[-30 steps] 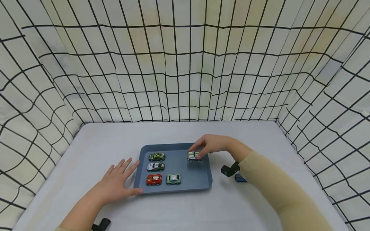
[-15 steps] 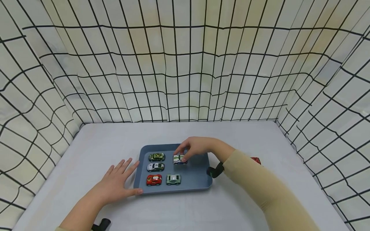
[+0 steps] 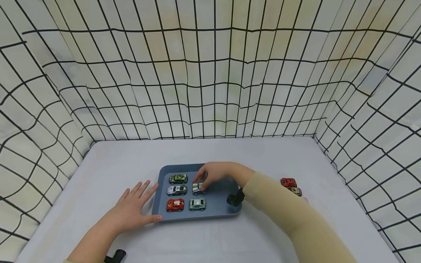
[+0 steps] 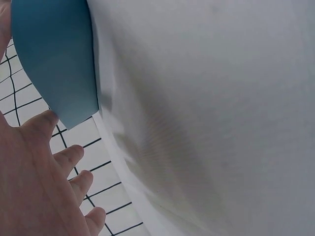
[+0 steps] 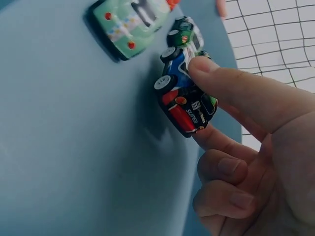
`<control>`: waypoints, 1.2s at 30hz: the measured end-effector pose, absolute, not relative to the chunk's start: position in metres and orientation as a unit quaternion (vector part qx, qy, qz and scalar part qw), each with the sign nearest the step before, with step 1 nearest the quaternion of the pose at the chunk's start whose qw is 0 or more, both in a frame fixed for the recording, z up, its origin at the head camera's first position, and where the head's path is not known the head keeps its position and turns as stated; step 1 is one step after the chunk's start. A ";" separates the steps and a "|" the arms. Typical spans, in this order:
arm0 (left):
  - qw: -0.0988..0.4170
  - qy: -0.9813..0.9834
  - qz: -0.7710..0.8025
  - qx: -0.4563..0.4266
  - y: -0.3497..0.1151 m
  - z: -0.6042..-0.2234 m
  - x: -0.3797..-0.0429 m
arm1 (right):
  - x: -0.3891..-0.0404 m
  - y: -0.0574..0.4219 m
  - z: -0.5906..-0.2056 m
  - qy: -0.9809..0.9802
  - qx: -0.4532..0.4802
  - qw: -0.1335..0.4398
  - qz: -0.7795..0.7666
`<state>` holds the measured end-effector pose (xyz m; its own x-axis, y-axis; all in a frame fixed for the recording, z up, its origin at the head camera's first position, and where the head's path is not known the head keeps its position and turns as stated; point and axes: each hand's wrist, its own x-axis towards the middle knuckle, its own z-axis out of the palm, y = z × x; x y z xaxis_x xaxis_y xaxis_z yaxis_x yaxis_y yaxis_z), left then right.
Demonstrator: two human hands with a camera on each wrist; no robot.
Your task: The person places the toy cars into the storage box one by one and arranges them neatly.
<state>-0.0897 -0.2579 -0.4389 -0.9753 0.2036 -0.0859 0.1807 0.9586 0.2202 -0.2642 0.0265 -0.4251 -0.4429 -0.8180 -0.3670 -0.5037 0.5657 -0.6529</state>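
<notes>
My right hand (image 3: pixel 215 173) pinches a white, green and blue toy car (image 5: pixel 184 93) between thumb and fingers, low over the blue-grey tray (image 3: pixel 220 210). In the right wrist view its dark rear reads "SUPER". Left of it in the tray stand a camouflage toy car (image 3: pixel 178 178) and a white-and-green toy car (image 3: pixel 177 190). A red toy car (image 3: pixel 175 205) and a mint green toy car (image 3: pixel 197 204) form the near row. My left hand (image 3: pixel 131 210) lies with fingers spread at the tray's left edge, thumb at the near left corner.
Right of the tray, partly behind the right sleeve (image 3: pixel 283 215), a red toy car (image 3: pixel 288 182) and a multicoloured toy car (image 3: pixel 296 191) stand on the white table (image 3: pixel 148 153). A black grid on white cloth (image 3: pixel 210 73) encloses the table's back and sides.
My right hand has carried the white, green and blue toy car left across the tray and slightly nearer, beside the white-and-green one. Cars behind the sleeve have come into view. My left hand stays put.
</notes>
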 end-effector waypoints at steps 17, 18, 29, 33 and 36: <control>0.059 0.988 0.106 0.092 -0.256 -0.436 -0.088 | -0.261 0.026 -0.428 0.826 -0.404 0.320 -0.226; 0.060 0.988 0.105 0.092 -0.256 -0.436 -0.088 | -0.261 0.027 -0.428 0.828 -0.403 0.318 -0.226; 0.056 0.989 0.106 0.091 -0.256 -0.435 -0.087 | -0.263 0.043 -0.415 0.823 -0.424 0.278 -0.256; 0.054 0.988 0.112 0.089 -0.257 -0.437 -0.087 | -0.263 0.055 -0.411 0.828 -0.424 0.263 -0.258; 0.053 0.988 0.115 0.087 -0.258 -0.438 -0.087 | -0.262 0.070 -0.405 0.835 -0.418 0.250 -0.254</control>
